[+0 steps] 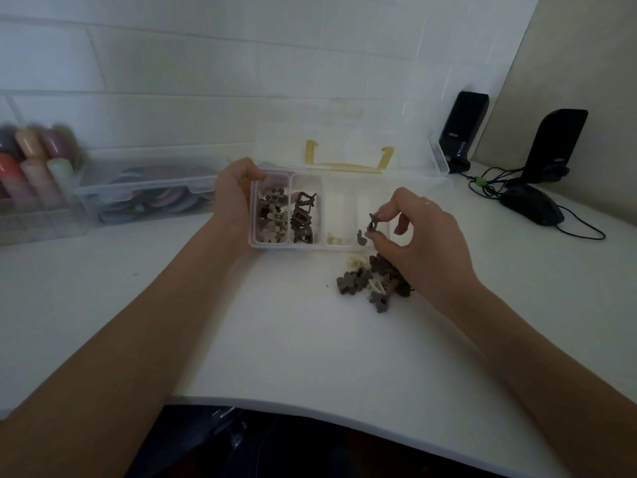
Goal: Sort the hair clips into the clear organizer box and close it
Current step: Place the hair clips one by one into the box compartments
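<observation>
The clear organizer box lies open on the white desk, its lid with a yellow handle tilted back against the wall. My left hand grips the box's left wall. Its left compartments hold flower clips and dark brown claw clips; a third holds a few pale clips. My right hand pinches a small dark brown clip over the rightmost compartment, where another dark clip lies. A pile of loose clips sits in front of the box, partly under my right hand.
At the left stand a clear bin of coloured discs and a rack of coloured bottles. Two black speakers, a black mouse and cables occupy the right back. The desk's front edge curves near my body.
</observation>
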Demonstrator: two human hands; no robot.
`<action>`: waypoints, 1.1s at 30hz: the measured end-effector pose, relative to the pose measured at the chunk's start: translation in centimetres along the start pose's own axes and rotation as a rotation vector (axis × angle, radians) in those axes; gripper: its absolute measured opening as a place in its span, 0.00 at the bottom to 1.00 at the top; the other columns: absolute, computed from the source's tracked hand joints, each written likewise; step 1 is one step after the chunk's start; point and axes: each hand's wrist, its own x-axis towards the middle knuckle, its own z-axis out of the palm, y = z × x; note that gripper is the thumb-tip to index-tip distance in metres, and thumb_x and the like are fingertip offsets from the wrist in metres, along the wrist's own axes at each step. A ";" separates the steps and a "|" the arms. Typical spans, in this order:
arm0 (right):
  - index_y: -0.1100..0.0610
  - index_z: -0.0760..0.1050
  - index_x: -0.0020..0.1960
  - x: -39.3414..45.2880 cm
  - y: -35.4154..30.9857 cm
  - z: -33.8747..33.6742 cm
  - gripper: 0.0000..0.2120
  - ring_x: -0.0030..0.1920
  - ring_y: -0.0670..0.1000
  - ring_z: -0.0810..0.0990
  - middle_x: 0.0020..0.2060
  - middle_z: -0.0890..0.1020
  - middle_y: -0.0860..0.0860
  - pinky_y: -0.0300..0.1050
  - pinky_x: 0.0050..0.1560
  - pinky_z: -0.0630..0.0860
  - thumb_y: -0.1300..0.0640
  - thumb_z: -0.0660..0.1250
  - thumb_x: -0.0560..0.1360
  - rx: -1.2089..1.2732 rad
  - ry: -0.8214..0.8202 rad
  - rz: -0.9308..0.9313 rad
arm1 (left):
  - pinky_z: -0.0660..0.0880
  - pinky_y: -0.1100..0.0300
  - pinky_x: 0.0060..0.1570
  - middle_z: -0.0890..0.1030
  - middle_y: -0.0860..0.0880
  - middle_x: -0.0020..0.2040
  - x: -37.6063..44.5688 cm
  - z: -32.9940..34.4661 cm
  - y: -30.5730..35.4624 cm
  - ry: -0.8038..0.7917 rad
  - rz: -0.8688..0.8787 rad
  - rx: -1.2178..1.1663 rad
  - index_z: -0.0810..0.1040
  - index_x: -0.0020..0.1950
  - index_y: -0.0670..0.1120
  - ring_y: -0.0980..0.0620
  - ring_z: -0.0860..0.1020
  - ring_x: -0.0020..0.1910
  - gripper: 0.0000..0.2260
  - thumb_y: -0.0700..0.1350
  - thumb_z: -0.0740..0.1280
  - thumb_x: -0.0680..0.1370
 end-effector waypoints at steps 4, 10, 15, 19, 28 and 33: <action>0.51 0.72 0.46 0.0 -0.1 -0.1 0.07 0.39 0.36 0.68 0.37 0.72 0.39 0.33 0.35 0.64 0.56 0.70 0.71 -0.048 -0.017 -0.037 | 0.71 0.59 0.38 0.78 0.46 0.31 0.2 -0.1 -0.2 0.002 0.000 0.009 0.74 0.37 0.42 0.47 0.75 0.29 0.12 0.46 0.59 0.58; 0.50 0.79 0.52 0.1 0.3 0.5 0.08 0.42 0.39 0.65 0.43 0.78 0.43 0.40 0.39 0.70 0.59 0.68 0.73 -0.065 0.014 -0.093 | 0.69 0.58 0.40 0.78 0.46 0.30 0.3 -0.1 -0.3 0.007 -0.001 0.030 0.73 0.36 0.42 0.47 0.75 0.30 0.11 0.46 0.59 0.58; 0.50 0.81 0.54 0.0 0.5 0.8 0.12 0.44 0.43 0.70 0.46 0.82 0.45 0.42 0.38 0.73 0.62 0.67 0.74 -0.083 0.059 -0.127 | 0.69 0.58 0.39 0.78 0.46 0.30 0.2 -0.1 -0.1 0.022 -0.008 0.014 0.75 0.33 0.43 0.47 0.75 0.28 0.10 0.46 0.59 0.59; 0.48 0.81 0.49 0.1 0.1 -0.1 0.08 0.39 0.40 0.69 0.39 0.77 0.38 0.32 0.35 0.67 0.59 0.68 0.73 -0.052 0.066 -0.215 | 0.70 0.59 0.39 0.78 0.46 0.29 0.4 -0.2 -0.3 0.023 0.001 0.019 0.77 0.28 0.44 0.48 0.75 0.28 0.10 0.46 0.59 0.59; 0.44 0.80 0.47 0.2 -0.1 -1.6 0.07 0.22 0.37 0.63 0.19 0.64 0.40 0.34 0.29 0.64 0.56 0.68 0.73 -0.172 -0.209 -0.293 | 0.71 0.61 0.37 0.78 0.47 0.30 0.3 0.0 -0.4 0.026 0.011 -0.010 0.74 0.35 0.44 0.48 0.75 0.29 0.12 0.47 0.60 0.56; 0.39 0.77 0.55 0.4 0.0 -1.7 0.09 0.30 0.41 0.68 0.25 0.68 0.40 0.38 0.32 0.63 0.49 0.63 0.76 -0.317 -0.371 -0.211 | 0.73 0.62 0.34 0.77 0.46 0.31 0.3 -0.1 -0.1 0.050 0.006 0.001 0.74 0.39 0.42 0.48 0.75 0.28 0.14 0.46 0.59 0.57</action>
